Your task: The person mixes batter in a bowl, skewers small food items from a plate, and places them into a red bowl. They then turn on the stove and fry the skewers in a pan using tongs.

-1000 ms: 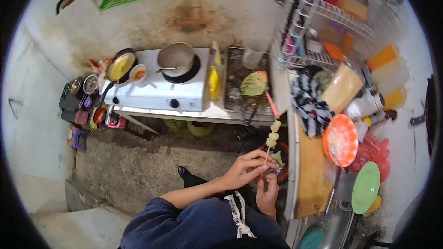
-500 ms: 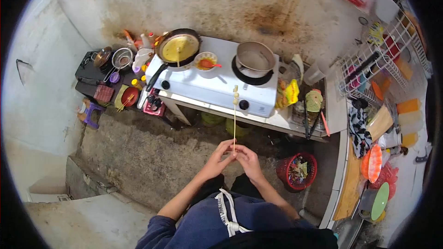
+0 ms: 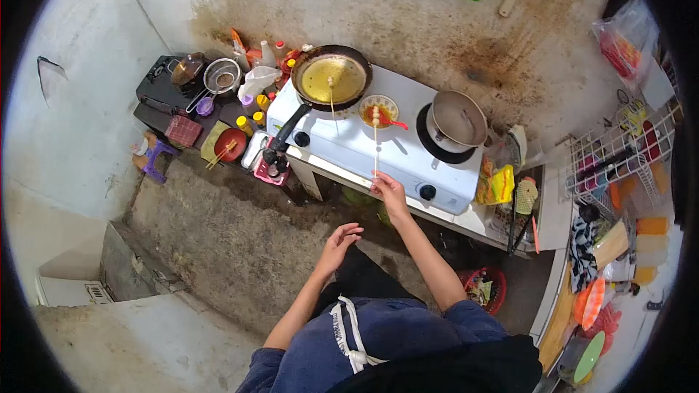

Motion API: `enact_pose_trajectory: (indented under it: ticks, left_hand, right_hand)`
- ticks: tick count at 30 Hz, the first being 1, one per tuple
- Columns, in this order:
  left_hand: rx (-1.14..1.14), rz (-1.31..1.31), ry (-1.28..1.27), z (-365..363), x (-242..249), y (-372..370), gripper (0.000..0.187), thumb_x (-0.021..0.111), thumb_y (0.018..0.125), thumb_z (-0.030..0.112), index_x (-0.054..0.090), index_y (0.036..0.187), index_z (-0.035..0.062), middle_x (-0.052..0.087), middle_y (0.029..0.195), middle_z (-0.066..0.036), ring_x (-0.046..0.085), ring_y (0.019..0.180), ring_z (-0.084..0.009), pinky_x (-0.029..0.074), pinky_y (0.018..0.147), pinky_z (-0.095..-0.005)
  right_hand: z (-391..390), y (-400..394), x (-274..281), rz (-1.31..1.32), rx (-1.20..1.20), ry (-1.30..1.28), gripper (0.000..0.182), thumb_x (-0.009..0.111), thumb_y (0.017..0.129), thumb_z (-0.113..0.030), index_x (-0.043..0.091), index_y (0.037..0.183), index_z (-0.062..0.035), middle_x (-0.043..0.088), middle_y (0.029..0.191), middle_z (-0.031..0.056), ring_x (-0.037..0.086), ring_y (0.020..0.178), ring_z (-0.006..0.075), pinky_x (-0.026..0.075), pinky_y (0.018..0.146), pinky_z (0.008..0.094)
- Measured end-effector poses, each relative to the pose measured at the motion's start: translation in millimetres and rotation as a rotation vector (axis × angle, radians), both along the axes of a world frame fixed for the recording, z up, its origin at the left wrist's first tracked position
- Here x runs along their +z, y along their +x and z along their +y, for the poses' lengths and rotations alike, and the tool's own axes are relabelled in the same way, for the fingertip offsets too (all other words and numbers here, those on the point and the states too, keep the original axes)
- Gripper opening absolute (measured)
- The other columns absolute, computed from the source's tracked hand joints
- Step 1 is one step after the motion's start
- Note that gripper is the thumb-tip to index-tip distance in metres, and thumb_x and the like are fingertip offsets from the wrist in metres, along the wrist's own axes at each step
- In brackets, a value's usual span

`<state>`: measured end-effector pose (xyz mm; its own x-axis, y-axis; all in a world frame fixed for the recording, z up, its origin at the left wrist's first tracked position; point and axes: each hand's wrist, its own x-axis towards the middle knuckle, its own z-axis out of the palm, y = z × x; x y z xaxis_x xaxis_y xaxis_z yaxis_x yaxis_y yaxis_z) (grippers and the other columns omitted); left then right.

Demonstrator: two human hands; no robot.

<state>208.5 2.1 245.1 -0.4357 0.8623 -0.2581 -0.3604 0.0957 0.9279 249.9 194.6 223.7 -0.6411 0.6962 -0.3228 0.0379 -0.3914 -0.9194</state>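
My right hand (image 3: 390, 193) pinches the lower end of a thin wooden skewer (image 3: 376, 147) at the stove's front edge. Small pale balls are threaded on its upper end, which overlaps a bowl of red sauce (image 3: 392, 105) in this view. A red spoon (image 3: 397, 124) leans out of that bowl. My left hand (image 3: 338, 247) hangs open over the floor, fingers loosely bent, holding nothing. On the stove's left burner sits a black frying pan (image 3: 357, 60) with yellowish oil, and another skewer (image 3: 332, 98) rests in it, its stick crossing the rim.
A pot (image 3: 457, 127) stands on the right burner of the white stove (image 3: 349, 140). Bottles and a red bowl with chopsticks (image 3: 230, 144) are to the left. A yellow packet (image 3: 501, 185), a dish rack (image 3: 619, 153) and a red waste basket (image 3: 498, 292) lie to the right.
My hands have parted: the right one carried the skewer forward to the sauce bowl, while the left let go and stayed back. The view has shifted, with the stove appearing farther right.
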Motion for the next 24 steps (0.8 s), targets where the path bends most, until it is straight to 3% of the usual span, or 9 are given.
enact_pose_trajectory:
  ticks: [4,11,15,24]
  left_hand:
    - [-0.043,-0.051,-0.026,15,-2,-34,0.028,0.043,0.085,0.008,0.043,0.111,-0.0009,0.053,0.105,-0.01,0.05,0.096,-0.0144,0.038,0.086,-0.0258]
    - [-0.252,0.027,-0.005,73,6,-85,0.028,0.043,0.086,0.011,0.044,0.113,0.0018,0.053,0.106,-0.008,0.05,0.097,-0.0152,0.037,0.087,-0.0275]
    - [-0.345,0.007,-0.041,96,7,-106,0.029,0.042,0.087,0.011,0.042,0.114,0.0004,0.052,0.107,-0.01,0.048,0.099,-0.0151,0.036,0.089,-0.0276]
    - [-0.338,-0.052,-0.067,101,15,-150,0.026,0.043,0.086,0.01,0.044,0.11,0.0,0.053,0.104,-0.008,0.049,0.095,-0.0139,0.037,0.086,-0.0263]
  right_hand:
    - [22,-36,-8,0.059,-0.085,-0.029,0.028,0.053,0.081,-0.011,0.053,0.107,-0.001,0.054,0.08,0.0005,0.053,0.069,0.0082,0.042,0.065,0.0195]
    - [52,-76,-18,0.119,-0.168,-0.066,0.029,0.053,0.081,-0.01,0.052,0.108,0.0005,0.053,0.081,0.0037,0.055,0.069,0.0105,0.045,0.064,0.0205]
    - [60,-82,-28,0.063,-0.154,-0.08,0.032,0.052,0.082,-0.011,0.049,0.112,0.0003,0.054,0.085,0.0034,0.054,0.072,0.0105,0.044,0.069,0.0218]
    - [48,-78,-28,-0.066,-0.28,-0.134,0.036,0.053,0.082,-0.017,0.046,0.113,0.0007,0.054,0.086,0.0061,0.055,0.069,0.0121,0.044,0.066,0.0223]
